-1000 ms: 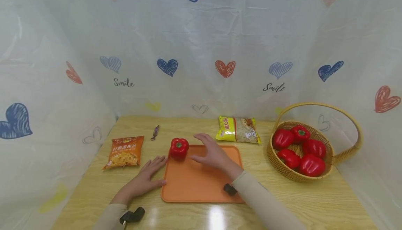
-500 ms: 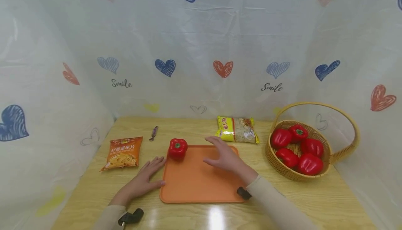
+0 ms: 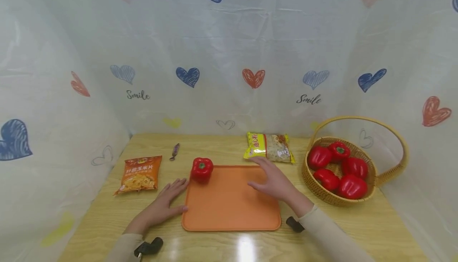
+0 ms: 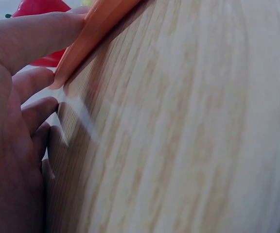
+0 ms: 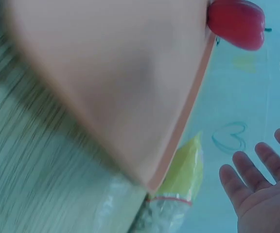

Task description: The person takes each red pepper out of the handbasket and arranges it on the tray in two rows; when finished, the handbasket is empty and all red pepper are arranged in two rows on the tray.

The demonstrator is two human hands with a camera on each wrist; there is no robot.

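A red bell pepper (image 3: pixel 202 169) stands upright in the far left corner of the orange tray (image 3: pixel 232 202). My left hand (image 3: pixel 162 204) lies along the tray's left edge, fingers stretched out; in the left wrist view its thumb (image 4: pixel 43 36) touches the tray's rim. Above the tray's right side hovers my right hand (image 3: pixel 273 180), holding nothing, with thumb and fingers spread apart. The right wrist view shows those fingers (image 5: pixel 256 170) loosely extended, well away from the pepper.
A wicker basket (image 3: pixel 330 200) with a tall handle stands at the right, holding several red peppers (image 3: pixel 352 186). Behind the tray lies a yellow pasta bag (image 3: pixel 270 147). On the left are an orange snack bag (image 3: pixel 140 173) and a small wrapped candy (image 3: pixel 174 152).
My right hand has moved right across the tray, away from the bell pepper. The left hand has stayed at the tray's left edge, and the pepper has kept its place.
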